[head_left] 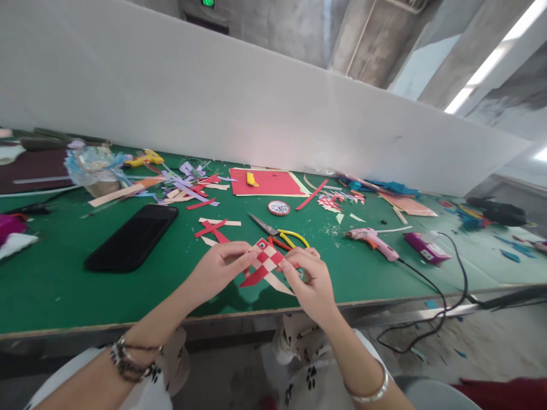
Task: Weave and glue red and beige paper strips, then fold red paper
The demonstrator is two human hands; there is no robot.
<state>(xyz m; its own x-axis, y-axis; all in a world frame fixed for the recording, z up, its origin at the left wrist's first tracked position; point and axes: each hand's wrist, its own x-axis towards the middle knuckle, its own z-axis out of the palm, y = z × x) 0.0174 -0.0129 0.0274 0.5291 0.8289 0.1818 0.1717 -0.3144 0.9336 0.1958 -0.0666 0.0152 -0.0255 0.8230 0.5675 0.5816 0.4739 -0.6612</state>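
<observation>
Between my two hands is a woven paper fish [268, 257] in red and cream checks, with a round eye at its top and loose strip ends hanging below. My left hand [224, 265] pinches its left edge, and my right hand [308, 279] pinches its right edge. Just beyond the fish lie scissors [276, 230] with yellow and orange handles, blades pointing away to the left. Crossed red and cream paper strips [213, 228] rest on the green table behind my left hand. A round dish of small eyes [278, 208] stands further back.
A black phone [132, 238] lies at the left. Paper scraps [188, 185], red sheets [273, 183] and a yellow cutter [252, 179] are at the back. A pink glue gun [376, 242], its cable and a purple box [427, 247] sit at the right, near the table edge [384, 298].
</observation>
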